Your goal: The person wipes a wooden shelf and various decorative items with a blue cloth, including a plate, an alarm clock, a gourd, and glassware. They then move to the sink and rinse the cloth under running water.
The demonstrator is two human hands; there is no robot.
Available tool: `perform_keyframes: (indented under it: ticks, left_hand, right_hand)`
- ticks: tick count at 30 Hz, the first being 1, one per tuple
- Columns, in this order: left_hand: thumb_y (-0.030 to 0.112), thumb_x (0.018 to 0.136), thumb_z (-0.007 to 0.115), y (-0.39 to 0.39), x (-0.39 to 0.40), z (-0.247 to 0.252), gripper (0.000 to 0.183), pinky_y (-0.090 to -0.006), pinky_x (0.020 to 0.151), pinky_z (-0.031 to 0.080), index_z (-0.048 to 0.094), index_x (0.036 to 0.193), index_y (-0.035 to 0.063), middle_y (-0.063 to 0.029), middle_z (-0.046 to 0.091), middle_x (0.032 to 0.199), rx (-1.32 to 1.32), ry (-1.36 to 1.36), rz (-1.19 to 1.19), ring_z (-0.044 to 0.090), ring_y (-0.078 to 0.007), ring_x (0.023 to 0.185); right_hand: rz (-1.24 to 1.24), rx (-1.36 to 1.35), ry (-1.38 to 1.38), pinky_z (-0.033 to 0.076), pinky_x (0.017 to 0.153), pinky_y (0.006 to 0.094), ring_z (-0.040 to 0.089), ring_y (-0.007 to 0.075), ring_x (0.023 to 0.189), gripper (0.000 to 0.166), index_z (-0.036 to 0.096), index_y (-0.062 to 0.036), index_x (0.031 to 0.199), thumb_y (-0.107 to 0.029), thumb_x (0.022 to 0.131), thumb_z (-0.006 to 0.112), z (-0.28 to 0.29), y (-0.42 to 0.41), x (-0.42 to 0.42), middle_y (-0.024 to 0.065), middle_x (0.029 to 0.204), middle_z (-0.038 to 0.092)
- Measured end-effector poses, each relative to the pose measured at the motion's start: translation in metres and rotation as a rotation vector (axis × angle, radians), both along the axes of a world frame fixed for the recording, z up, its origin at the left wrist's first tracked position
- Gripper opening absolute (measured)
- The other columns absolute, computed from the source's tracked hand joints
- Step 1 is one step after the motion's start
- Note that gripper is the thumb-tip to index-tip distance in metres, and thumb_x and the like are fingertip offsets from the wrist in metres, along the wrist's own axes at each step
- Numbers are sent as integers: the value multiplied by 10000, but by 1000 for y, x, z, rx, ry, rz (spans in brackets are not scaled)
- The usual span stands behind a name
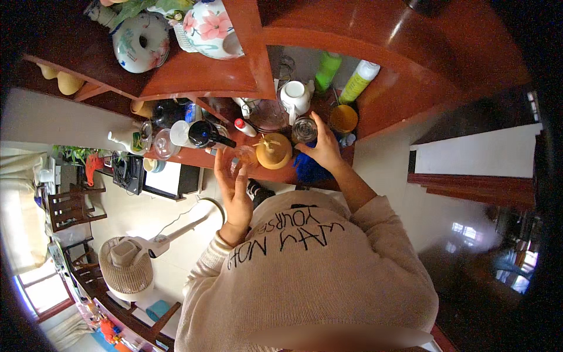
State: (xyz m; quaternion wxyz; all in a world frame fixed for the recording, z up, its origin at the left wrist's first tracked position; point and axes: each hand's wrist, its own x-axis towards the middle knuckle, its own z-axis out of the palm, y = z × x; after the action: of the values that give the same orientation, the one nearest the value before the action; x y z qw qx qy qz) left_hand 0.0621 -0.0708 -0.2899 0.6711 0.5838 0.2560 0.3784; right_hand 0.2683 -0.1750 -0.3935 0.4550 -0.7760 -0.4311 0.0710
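My left hand (236, 193) is raised with curved, spread fingers beside a clear, round container (244, 157) near the shelf's front edge; whether it grips the container is unclear. The thumb and forefinger of my right hand (324, 147) are apart on either side of a clear glass vessel (304, 129); firm contact cannot be made out. Between the hands sits a round yellow-brown object (273, 152) with a tied-looking top. A white mug (295, 97) is upside down behind the glass. Blue material (310, 165) lies under my right hand, near an amber round lid or container (343, 119).
A red-capped white bottle (245, 127), a black-topped vessel (204, 134) and clear containers (165, 144) crowd the left. Green (327, 71) and yellow-green (360, 81) containers stand at the back right. A wooden upright (250, 48) and upper shelf overhang. A fan (126, 266) stands lower left.
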Motion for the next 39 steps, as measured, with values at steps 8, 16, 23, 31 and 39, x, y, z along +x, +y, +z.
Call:
perform_keyframes:
  ticks: [8, 16, 23, 31, 39]
  left_hand:
    - [66, 885, 441, -12, -2, 3, 492, -366, 1010, 278, 243, 1333, 17, -138, 324, 1335, 191, -25, -45, 366, -240, 1204]
    - [92, 819, 549, -16, 10, -1, 417, -345, 907, 388, 421, 1201, -13, -153, 504, 1113, 351, 120, -412, 499, -256, 1052]
    - [94, 813, 571, -22, 51, 41, 622, -380, 965, 349, 245, 1337, 18, -145, 367, 1250, 350, -22, -642, 403, -252, 1150]
    - [143, 890, 476, -23, 99, 119, 569, -374, 946, 358, 182, 1372, 70, -131, 379, 1282, 135, -382, -985, 423, -226, 1155]
    - [177, 906, 435, -3, 125, 165, 617, -395, 906, 405, 77, 1392, 52, -145, 375, 1305, -79, -380, -775, 465, -267, 1112]
  right_hand:
    - [-64, -4, -23, 434, 852, 386, 530, 321, 1027, 783, 324, -69, 1282, -220, 654, 767, -3, -3, 1, 189, 1124, 515]
    - [-11, 236, 122, 408, 892, 353, 517, 235, 1036, 802, 334, -46, 1276, -193, 617, 768, 93, -46, -8, 144, 1132, 500]
    - [128, 683, 181, 431, 876, 341, 513, 218, 1028, 770, 336, -10, 1283, -386, 705, 679, 240, -76, -6, 125, 1166, 483]
    - [43, 738, -354, 449, 772, 275, 547, 149, 926, 352, 483, -22, 1148, -206, 855, 548, 394, -45, 33, 105, 1078, 564]
    - [220, 596, -220, 427, 788, 275, 492, 120, 912, 469, 353, -28, 1179, -144, 815, 624, 417, 42, 53, 59, 1019, 501]
